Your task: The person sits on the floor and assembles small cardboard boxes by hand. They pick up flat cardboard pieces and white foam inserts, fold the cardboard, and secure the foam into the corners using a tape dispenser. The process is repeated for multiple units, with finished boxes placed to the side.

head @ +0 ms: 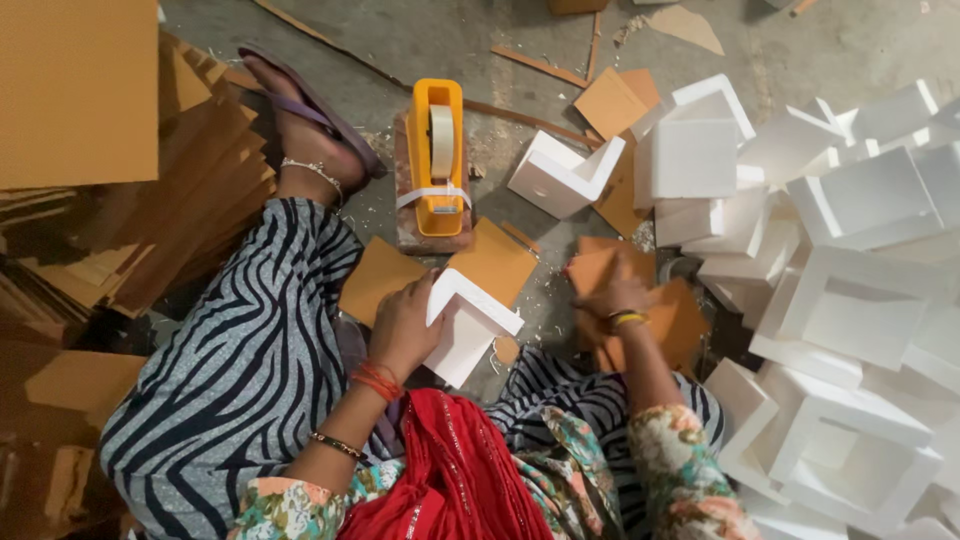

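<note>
My left hand (403, 325) grips a white L-shaped foam corner piece (466, 325) over my lap. Behind that foam piece, small brown cardboard squares (494, 262) lie on the floor. My right hand (615, 295) rests on a small stack of brown cardboard pieces (672, 322) to the right, fingers pressed on the top one. An orange tape dispenser (436, 155) with a roll of pale tape stands on a brick just beyond both hands.
A heap of white foam corner pieces (850, 290) fills the right side. Stacked brown cardboard sheets (120, 200) lie at the left. My sandalled foot (305, 130) stretches out next to the dispenser. Cardboard scraps litter the concrete floor (480, 40).
</note>
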